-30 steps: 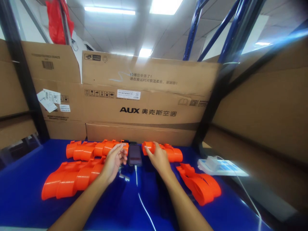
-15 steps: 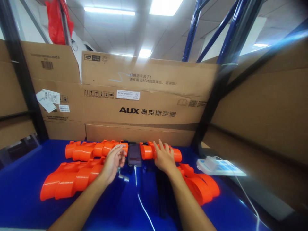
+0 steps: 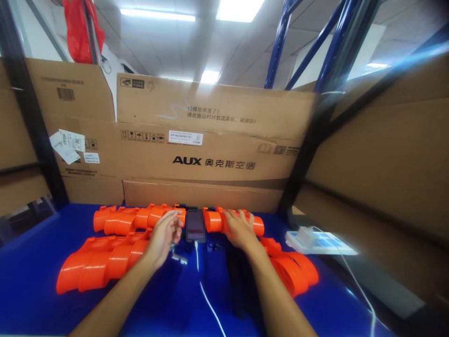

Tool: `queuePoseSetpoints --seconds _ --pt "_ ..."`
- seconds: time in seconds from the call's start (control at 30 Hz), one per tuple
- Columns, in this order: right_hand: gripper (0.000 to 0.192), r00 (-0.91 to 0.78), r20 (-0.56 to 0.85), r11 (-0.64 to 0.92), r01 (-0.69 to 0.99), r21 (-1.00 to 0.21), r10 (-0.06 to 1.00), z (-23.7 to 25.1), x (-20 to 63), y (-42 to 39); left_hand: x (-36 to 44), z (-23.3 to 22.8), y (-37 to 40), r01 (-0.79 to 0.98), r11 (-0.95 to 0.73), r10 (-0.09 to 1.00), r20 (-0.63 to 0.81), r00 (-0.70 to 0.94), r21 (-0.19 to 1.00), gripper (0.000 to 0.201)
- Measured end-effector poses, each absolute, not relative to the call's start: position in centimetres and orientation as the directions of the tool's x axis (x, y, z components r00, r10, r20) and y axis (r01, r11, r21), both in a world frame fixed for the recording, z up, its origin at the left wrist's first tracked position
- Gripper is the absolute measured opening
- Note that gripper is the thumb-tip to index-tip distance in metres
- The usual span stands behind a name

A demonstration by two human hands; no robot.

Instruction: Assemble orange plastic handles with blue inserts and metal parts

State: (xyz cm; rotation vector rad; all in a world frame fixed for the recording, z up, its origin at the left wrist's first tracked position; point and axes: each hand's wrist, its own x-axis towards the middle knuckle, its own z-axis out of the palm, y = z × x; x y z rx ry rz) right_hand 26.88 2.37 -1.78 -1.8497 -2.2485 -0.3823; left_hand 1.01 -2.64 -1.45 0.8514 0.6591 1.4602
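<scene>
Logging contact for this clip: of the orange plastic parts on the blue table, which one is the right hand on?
The orange tube part right of the phone. The right hand lies on it; the other orange pieces lie left of the phone or nearer the camera.

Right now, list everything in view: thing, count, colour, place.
orange plastic parts: several, orange, on both sides of the phone
phone: one, dark, centre, between the hands
cable: one, white, running from the phone towards the viewer
power strip: one, white, right
table: one, blue
cardboard boxes: several, brown, behind the table
red bag: one, top left
left hand: beside the phone
right hand: on an orange part
</scene>
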Motion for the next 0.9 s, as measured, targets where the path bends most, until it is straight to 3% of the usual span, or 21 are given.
queuePoseSetpoints --seconds 0.17,0.4,0.57,0.73,0.9 --pt "0.069 -0.213 0.352 0.204 0.977 0.063 0.911 -1.1 27.4 1.9 1.0 -1.4 -2.7 -0.568 -0.087 0.992 0.126 0.029 0.819 0.035" --pt "0.065 -0.191 0.593 0.215 0.976 0.032 0.782 0.8 28.0 1.0 1.1 -1.7 -2.6 -0.552 -0.109 0.99 0.142 0.017 0.827 0.035" --pt "0.07 -0.243 0.777 0.481 0.872 -0.088 0.581 2.7 26.5 -1.5 1.4 -1.8 -2.7 -0.533 -0.136 0.984 0.176 0.026 0.835 0.037" --pt "0.072 -0.512 0.712 0.767 0.639 -0.059 0.481 3.0 22.7 -4.4 1.8 -1.4 -3.2 -0.605 -0.043 0.981 0.148 0.126 0.795 0.046" --pt "0.066 -0.668 0.614 0.875 0.477 -0.081 0.421 2.3 19.8 -5.6 1.9 -1.0 -3.4 -0.68 -0.001 0.992 0.089 0.094 0.733 0.037"
